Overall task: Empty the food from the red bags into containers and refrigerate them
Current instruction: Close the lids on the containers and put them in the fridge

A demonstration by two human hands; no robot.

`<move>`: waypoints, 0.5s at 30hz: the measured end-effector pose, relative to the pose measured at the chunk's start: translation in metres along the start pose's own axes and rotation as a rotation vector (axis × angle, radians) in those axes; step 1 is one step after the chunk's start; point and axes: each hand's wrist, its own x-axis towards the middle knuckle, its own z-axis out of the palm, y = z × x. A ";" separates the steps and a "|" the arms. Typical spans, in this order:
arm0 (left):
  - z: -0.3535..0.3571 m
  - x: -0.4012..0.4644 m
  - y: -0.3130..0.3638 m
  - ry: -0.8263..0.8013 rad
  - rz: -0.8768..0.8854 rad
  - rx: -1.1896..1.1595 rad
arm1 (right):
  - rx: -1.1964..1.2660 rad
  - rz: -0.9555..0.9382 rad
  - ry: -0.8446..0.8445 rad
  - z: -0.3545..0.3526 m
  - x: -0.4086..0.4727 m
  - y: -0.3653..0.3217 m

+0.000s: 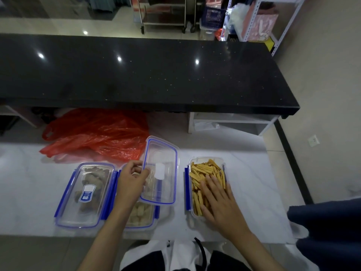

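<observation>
My left hand (131, 179) pinches a clear lid (160, 171) by its edge and holds it tilted over the middle box (141, 214) of pale lumps. My right hand (216, 200) lies flat and open on the yellow sticks (203, 173) in the right box (222, 163). The left box (86, 194) is closed. The red bags (95, 133) lie behind, on the white table (244, 184).

A long black counter (148, 75) spans the back, with white shelving (273, 22) and a blue crate (214, 15) beyond.

Head cam, looking steeply down, close over counter (244, 173).
</observation>
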 end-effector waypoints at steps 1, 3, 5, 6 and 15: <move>0.001 0.000 0.001 0.001 0.002 0.004 | 0.007 0.021 -0.007 0.001 0.001 0.001; 0.002 0.000 0.001 0.005 0.003 0.003 | 0.028 0.052 -0.003 0.004 0.003 0.001; 0.003 0.002 0.001 0.014 -0.002 -0.001 | 0.042 0.054 0.017 0.003 0.005 -0.001; 0.003 0.003 0.001 0.018 -0.005 0.003 | 0.051 0.038 0.031 0.001 0.007 -0.003; 0.005 0.006 0.004 0.028 -0.011 0.013 | 0.041 -0.032 -0.030 0.000 0.028 -0.012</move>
